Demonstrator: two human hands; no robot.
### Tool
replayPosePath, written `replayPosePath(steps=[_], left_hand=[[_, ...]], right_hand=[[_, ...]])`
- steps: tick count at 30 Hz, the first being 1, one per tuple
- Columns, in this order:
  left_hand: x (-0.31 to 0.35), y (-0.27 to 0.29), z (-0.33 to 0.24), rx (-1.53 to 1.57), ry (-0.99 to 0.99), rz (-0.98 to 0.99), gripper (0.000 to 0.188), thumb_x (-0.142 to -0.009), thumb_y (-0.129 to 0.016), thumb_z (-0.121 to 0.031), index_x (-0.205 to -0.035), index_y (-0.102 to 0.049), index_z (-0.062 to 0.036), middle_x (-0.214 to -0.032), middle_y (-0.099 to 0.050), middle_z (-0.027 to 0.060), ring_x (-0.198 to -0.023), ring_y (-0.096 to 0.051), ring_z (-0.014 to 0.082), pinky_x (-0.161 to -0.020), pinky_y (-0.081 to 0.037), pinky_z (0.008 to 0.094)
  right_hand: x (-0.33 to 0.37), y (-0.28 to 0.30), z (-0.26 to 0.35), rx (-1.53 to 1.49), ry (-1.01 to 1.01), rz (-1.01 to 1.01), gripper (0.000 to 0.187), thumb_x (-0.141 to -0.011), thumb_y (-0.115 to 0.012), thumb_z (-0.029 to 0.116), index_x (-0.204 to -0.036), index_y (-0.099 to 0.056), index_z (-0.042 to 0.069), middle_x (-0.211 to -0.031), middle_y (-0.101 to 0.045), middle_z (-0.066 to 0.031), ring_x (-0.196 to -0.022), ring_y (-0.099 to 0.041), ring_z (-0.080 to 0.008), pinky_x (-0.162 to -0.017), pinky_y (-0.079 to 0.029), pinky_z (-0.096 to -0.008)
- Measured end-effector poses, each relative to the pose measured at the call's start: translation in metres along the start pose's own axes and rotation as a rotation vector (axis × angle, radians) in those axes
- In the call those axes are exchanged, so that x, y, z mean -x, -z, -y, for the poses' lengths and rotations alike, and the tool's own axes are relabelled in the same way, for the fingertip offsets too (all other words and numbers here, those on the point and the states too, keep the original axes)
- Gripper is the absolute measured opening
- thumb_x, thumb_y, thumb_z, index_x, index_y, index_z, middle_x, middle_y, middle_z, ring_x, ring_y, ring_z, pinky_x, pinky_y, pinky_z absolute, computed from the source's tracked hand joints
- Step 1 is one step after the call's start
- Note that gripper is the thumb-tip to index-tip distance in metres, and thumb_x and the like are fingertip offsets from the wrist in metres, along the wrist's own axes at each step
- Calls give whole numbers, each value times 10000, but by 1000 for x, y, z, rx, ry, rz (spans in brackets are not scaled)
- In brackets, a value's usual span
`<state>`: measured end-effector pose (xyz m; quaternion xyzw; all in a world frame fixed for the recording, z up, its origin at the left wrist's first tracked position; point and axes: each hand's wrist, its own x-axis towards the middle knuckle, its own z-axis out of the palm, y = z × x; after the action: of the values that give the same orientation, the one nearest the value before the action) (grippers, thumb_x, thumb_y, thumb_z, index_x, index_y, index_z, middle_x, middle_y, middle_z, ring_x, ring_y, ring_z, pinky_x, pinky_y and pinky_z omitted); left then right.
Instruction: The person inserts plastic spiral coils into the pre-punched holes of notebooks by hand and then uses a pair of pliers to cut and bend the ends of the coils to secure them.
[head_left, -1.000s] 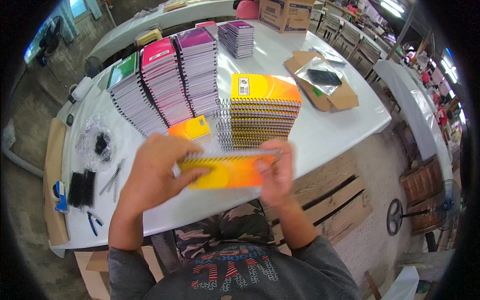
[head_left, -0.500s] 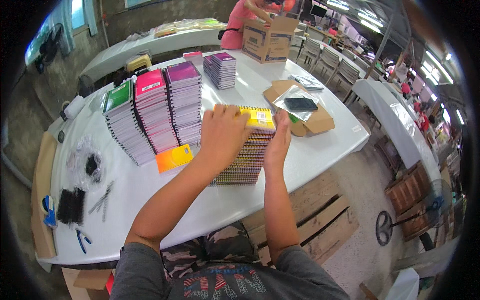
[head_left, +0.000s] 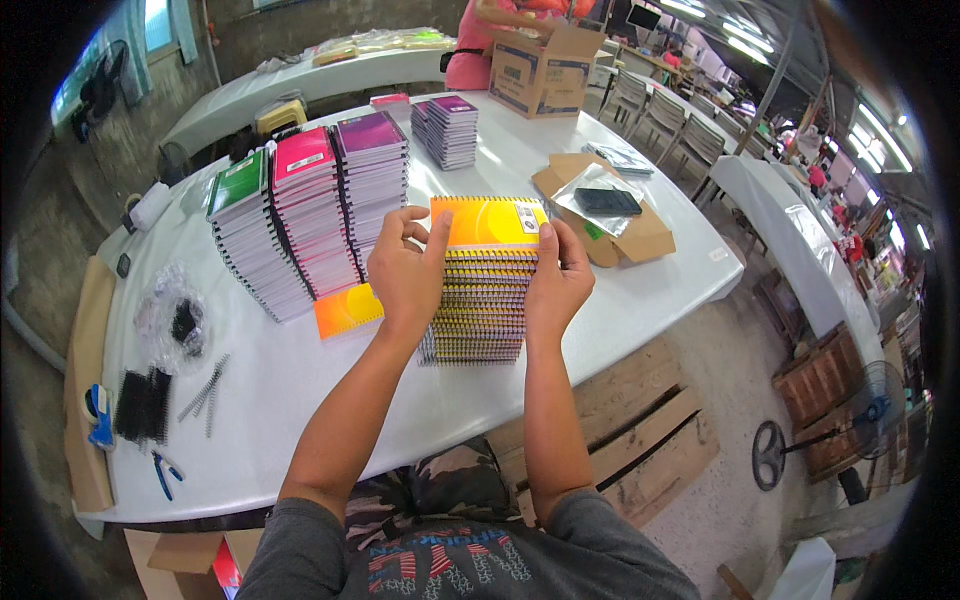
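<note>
A yellow-orange spiral notebook (head_left: 485, 224) lies at the top of a tall stack of spiral-bound notebooks (head_left: 478, 310), its cover facing up. My left hand (head_left: 408, 275) grips its left edge, thumb along the cover's side and fingers bent. On the opposite edge my right hand (head_left: 560, 285) holds it, thumb tip on the cover near a white label. Whether the notebook touches the stack beneath I cannot tell. Beside the stack, to the left, lies another orange-yellow notebook (head_left: 348, 312).
Tall stacks of green (head_left: 240, 182), pink (head_left: 303, 155) and purple notebooks (head_left: 372, 135) stand left. A phone (head_left: 607, 202) rests on plastic over cardboard (head_left: 655, 240) at right. Black binding coils (head_left: 142, 405) and pliers (head_left: 165, 475) lie front left. A person (head_left: 470, 62) works beside a carton (head_left: 560, 88).
My left hand has drawn back from across the cover to the notebook's left edge, uncovering the orange cover. My right hand's thumb now rests on the cover's right edge.
</note>
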<state>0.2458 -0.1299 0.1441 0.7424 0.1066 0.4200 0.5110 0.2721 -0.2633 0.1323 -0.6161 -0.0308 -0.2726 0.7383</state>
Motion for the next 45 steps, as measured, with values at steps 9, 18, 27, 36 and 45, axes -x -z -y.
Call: replayPosePath(steps=[9,18,27,36,45], left_hand=[[3,-7,14,73,-104,-65,246,-801,-680,-212,-693,-573,-18,-675,-555,5,-555,-430,59,-538,-378,203],[-38,69,82,-265,-110,104,256,-796,-635,-243,-914,-619,-16,-818,-642,103,-730,-603,219,-659,-467,326],[31,126,193,-820,-440,511,276,-839,-540,-209,-1074,-579,-70,-969,-632,131,-869,-609,286,-731,-493,387],[100,156,72,-96,473,347,214,-856,-505,-106,-1036,-589,-27,-872,-618,107,-834,-596,202,-770,-451,286],[117,177,147,116,648,380,210,-740,-480,27,-938,-531,-22,-896,-549,35,-824,-501,120,-743,-411,255]], right_hand=[[5,-10,-16,-96,163,-188,204,-833,-644,181,-841,-559,-4,-847,-554,-58,-786,-548,-125,-676,-475,-254],[10,42,-22,45,392,-245,86,-850,-579,87,-839,-530,18,-848,-533,-47,-820,-490,-147,-778,-403,-287],[138,36,-57,58,253,476,126,-847,-536,58,-957,-523,-1,-947,-553,-104,-891,-510,-182,-844,-395,-301],[197,-12,-66,469,548,699,425,-766,-623,102,-1171,-514,36,-1125,-547,-162,-1081,-495,-331,-928,-370,-401],[170,3,-99,-21,-446,1142,255,-815,-612,29,-1062,-552,6,-1018,-602,-85,-906,-549,-118,-816,-443,-264]])
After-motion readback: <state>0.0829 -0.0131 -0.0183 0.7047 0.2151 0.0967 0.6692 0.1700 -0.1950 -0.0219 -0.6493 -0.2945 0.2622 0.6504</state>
